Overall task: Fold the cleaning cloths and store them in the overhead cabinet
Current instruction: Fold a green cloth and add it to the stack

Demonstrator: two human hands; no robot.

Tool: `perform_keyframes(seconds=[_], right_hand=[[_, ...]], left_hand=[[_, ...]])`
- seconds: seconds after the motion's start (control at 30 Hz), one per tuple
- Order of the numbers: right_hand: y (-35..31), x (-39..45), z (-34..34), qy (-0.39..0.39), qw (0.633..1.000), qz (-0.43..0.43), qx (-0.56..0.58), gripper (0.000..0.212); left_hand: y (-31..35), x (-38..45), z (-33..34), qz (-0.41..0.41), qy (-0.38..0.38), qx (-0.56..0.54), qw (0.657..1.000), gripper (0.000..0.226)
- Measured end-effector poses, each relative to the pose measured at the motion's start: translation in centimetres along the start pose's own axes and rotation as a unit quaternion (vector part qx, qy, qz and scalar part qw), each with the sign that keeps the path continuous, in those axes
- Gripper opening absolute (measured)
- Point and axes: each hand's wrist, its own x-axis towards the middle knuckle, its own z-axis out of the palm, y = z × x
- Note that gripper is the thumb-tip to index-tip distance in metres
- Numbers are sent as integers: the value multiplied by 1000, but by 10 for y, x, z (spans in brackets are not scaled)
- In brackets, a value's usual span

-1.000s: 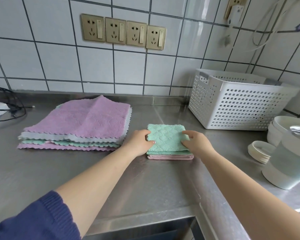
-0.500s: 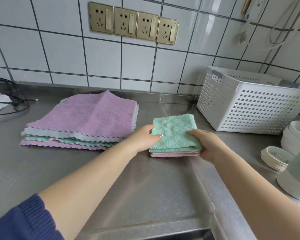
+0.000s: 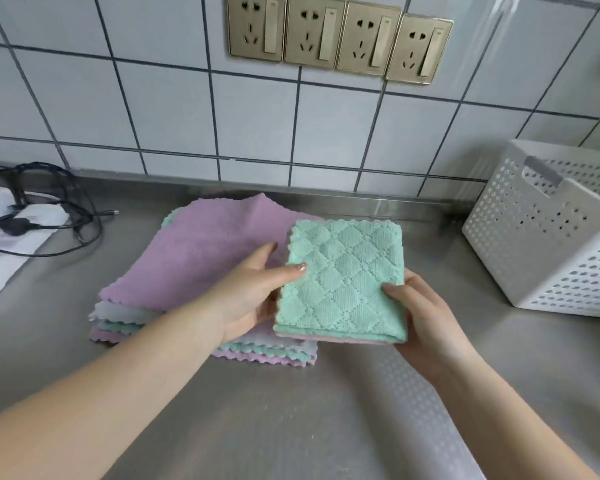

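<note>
Hands held the folded green cloth (image 3: pixel 343 278) with a pink cloth (image 3: pixel 343 340) beneath, at frame centre above the counter (image 3: pixel 291 410): left hand (image 3: pixel 253 292) and right hand (image 3: pixel 426 323) each pinched one side, thumbs on top. Both layers needed firm, level support when lifted, I judged, or the pink one could slip.

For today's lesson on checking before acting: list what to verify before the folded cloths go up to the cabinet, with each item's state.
1. Both hands hold the folded cloths, left hand and right hand: ok.
2. Green cloth squared over the pink cloth: ok.
3. Bundle lifted off the counter: ok.
4. Unfolded stack finished: not ok.
5. Cabinet open: cannot tell, out of view.
</note>
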Motion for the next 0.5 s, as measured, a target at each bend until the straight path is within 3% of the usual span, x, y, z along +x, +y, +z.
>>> perform_keyframes(seconds=[0.13,0.5], right_hand=[[-3,-22,21,-9,998,55,-3,25],[-33,-97,88,-113,978,176,-16,42]], left_hand=[[9,-41,-10,-37,39,-22,998,56],[49,-158,-19,-71,105,-59,990,50]])
